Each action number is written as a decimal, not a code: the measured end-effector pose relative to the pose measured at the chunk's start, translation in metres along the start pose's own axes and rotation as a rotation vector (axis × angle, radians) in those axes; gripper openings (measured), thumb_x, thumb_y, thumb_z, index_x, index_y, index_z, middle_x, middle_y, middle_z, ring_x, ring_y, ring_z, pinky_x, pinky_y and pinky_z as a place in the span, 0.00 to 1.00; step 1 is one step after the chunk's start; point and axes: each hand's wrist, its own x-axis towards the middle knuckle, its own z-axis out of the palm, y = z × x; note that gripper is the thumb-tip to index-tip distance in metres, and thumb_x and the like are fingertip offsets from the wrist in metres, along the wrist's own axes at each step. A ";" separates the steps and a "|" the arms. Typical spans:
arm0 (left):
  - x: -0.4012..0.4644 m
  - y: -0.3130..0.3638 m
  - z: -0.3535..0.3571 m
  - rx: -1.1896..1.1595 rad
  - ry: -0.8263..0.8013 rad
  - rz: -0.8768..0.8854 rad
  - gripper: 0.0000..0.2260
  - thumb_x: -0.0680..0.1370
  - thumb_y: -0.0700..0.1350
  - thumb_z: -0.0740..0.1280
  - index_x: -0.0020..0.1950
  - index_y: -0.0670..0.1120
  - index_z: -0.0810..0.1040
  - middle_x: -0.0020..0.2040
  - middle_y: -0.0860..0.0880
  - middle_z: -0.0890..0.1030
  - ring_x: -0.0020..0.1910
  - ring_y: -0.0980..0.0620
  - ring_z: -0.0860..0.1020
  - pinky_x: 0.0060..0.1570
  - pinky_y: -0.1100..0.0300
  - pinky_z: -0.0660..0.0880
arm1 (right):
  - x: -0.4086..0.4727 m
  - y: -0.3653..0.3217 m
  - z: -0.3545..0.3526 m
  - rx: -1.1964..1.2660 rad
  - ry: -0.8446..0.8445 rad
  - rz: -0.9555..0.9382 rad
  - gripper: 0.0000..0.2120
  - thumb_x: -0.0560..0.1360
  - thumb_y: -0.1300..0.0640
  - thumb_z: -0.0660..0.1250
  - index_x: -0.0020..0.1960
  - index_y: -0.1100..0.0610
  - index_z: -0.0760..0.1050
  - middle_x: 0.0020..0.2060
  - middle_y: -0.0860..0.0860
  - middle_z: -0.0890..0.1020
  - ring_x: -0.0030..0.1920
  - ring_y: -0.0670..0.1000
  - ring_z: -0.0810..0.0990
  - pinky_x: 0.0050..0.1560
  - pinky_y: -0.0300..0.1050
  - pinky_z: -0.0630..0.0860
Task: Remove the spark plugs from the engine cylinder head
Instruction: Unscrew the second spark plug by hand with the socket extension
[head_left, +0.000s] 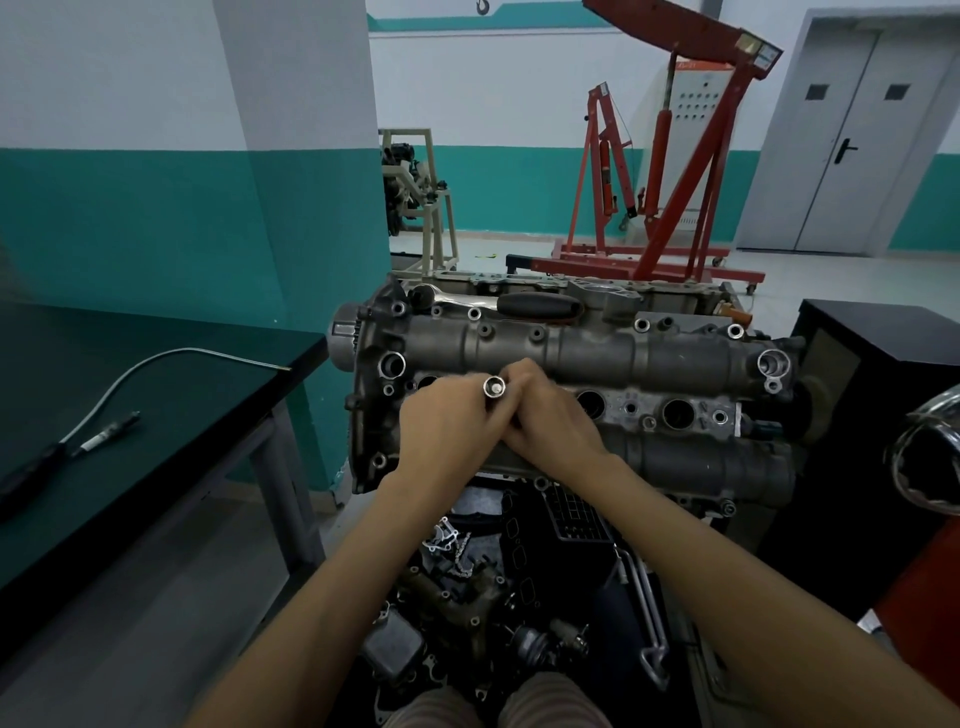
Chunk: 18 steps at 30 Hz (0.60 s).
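Cylinder head beneath both hands; left hand and right hand grip socket tool upright between them.

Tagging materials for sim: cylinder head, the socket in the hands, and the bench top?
Cylinder head: probably cast aluminium, dull grey with a rough, grainy surface. Socket: bright polished steel, likely chromed, mirror glints. Bench top: dark matte sheet, material unclear.

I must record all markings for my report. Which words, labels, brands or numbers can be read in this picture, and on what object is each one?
No text can be read.
Stickers on the red crane boom: too blurred.
Mark on the cabinet: too blurred.
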 end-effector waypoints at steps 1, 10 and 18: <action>0.001 0.000 0.000 0.017 0.006 -0.008 0.21 0.77 0.61 0.57 0.30 0.49 0.66 0.28 0.52 0.73 0.29 0.52 0.70 0.25 0.59 0.57 | 0.000 0.000 0.000 -0.011 0.003 0.004 0.13 0.74 0.53 0.65 0.51 0.61 0.68 0.45 0.56 0.76 0.40 0.60 0.77 0.33 0.48 0.66; -0.003 0.001 -0.004 -0.039 -0.038 0.082 0.16 0.77 0.55 0.60 0.33 0.49 0.62 0.28 0.53 0.66 0.29 0.52 0.67 0.26 0.58 0.58 | 0.001 0.005 0.004 -0.117 0.003 0.015 0.12 0.74 0.54 0.63 0.51 0.60 0.66 0.43 0.58 0.79 0.42 0.62 0.77 0.34 0.46 0.58; -0.007 0.001 -0.005 -0.068 -0.028 0.088 0.17 0.76 0.58 0.61 0.35 0.48 0.63 0.32 0.53 0.69 0.30 0.55 0.67 0.26 0.63 0.57 | 0.002 0.008 0.008 -0.191 0.019 0.059 0.12 0.75 0.51 0.61 0.51 0.59 0.65 0.40 0.58 0.81 0.42 0.61 0.79 0.34 0.46 0.61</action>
